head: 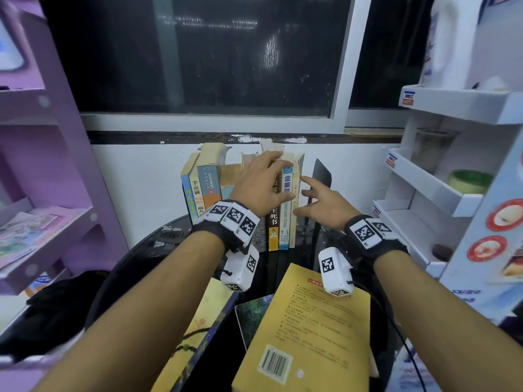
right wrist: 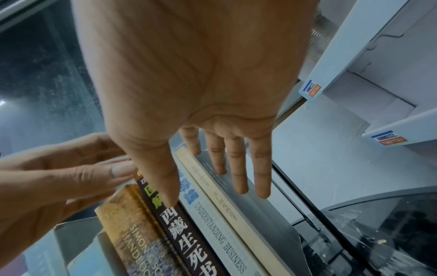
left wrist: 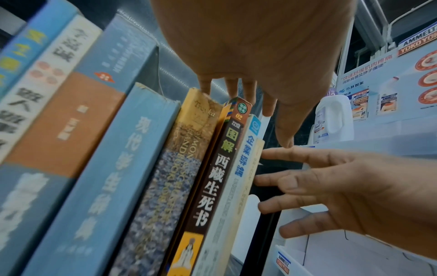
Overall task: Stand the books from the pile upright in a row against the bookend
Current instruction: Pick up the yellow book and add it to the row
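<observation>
Frame centre: left hand [head: 259, 182] spread flat on upright books [head: 285, 210]; right hand [head: 325, 206] spread beside them. Bookend [head: 321, 176] apart; row may topple rightward.

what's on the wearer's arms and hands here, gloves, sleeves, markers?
Left hand and right hand are bare, forearms unsleeved. Each wrist wears a black strap with white blocks printed with black square codes, and a white camera pod hangs beneath. A thin black cable trails from the right wrist.
</observation>
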The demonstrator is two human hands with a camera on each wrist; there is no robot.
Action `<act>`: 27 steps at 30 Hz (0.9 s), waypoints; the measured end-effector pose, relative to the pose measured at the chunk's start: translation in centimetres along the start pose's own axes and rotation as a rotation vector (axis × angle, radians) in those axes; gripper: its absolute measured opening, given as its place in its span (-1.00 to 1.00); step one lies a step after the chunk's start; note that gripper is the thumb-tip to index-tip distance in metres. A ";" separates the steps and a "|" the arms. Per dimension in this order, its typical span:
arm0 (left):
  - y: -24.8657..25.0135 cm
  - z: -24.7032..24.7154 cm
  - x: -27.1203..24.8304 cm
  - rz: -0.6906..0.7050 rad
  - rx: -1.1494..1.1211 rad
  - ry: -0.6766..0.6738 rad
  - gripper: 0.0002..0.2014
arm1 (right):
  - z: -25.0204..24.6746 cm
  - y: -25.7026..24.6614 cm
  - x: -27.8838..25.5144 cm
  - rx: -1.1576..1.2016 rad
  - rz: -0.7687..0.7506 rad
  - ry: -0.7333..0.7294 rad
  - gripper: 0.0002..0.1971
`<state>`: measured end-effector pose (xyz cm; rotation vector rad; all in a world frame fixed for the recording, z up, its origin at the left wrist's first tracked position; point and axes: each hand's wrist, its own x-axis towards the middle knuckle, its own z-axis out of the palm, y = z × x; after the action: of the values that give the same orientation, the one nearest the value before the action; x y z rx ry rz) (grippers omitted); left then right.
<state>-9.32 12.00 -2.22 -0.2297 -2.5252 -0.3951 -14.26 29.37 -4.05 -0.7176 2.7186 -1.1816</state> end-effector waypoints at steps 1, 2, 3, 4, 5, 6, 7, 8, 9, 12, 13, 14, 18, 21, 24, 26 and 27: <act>0.1 0.0 -0.4 0.000 0.006 0.025 -0.34 | -0.2 -0.1 -0.5 -0.009 0.007 -0.005 -0.15; 0.2 -0.1 -0.9 -0.001 0.004 0.047 -0.34 | -0.3 -0.2 -1.0 -0.018 0.011 -0.011 -0.16; 0.3 -0.2 -1.3 0.002 -0.005 0.058 -0.34 | -0.5 -0.2 -1.4 -0.029 0.018 -0.019 -0.17; 0.5 -0.3 -1.8 0.005 -0.013 0.056 -0.33 | -0.6 -0.2 -1.8 -0.042 0.025 -0.030 -0.19; 0.6 -0.4 -2.3 0.005 -0.017 0.049 -0.33 | -0.7 -0.3 -2.3 -0.060 0.031 -0.039 -0.20; 0.8 -0.5 -2.8 -0.003 -0.018 0.036 -0.33 | -0.7 -0.3 -2.7 -0.075 0.040 -0.047 -0.22; 0.9 -0.4 -3.3 -0.018 -0.022 0.017 -0.33 | -0.8 -0.3 -3.2 -0.081 0.054 -0.055 -0.25; 1.1 -0.3 -3.8 -0.035 -0.032 -0.008 -0.32 | -0.9 -0.3 -3.6 -0.083 0.063 -0.056 -0.29; 1.2 -0.1 -4.3 -0.058 -0.051 -0.044 -0.31 | -1.0 -0.4 -4.1 -0.079 0.072 -0.053 -0.33; 1.6 0.7 -5.8 -0.154 -0.108 -0.224 -0.24 | -1.0 -0.5 -5.7 -0.051 0.104 -0.057 -0.43; 1.7 1.0 -6.3 -0.186 -0.123 -0.278 -0.23 | -0.9 -0.5 -6.2 -0.047 0.118 -0.067 -0.45; 1.8 1.3 -6.8 -0.211 -0.139 -0.316 -0.23 | -0.8 -0.5 -6.7 -0.050 0.128 -0.075 -0.47; 2.3 2.1 -8.5 -0.295 -0.216 -0.388 -0.23 | -0.2 -0.4 -8.8 -0.113 0.159 -0.097 -0.49; 2.6 2.7 -9.5 -0.369 -0.285 -0.476 -0.22 | 0.4 -0.1 -10.3 -0.156 0.179 -0.113 -0.49; 3.0 3.5 -10.5 -0.456 -0.350 -0.623 -0.19 | 1.1 0.7 -11.7 -0.199 0.230 -0.129 -0.45; 3.4 4.1 -11.1 -0.495 -0.364 -0.715 -0.19 | 1.3 1.3 -12.5 -0.217 0.272 -0.117 -0.45; 3.6 4.4 -11.4 -0.514 -0.370 -0.751 -0.17 | 1.4 1.5 -12.8 -0.224 0.294 -0.110 -0.46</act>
<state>-1.27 15.90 -11.28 0.1859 -3.2159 -1.1656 -3.12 35.15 -7.44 -0.3698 2.7664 -0.7611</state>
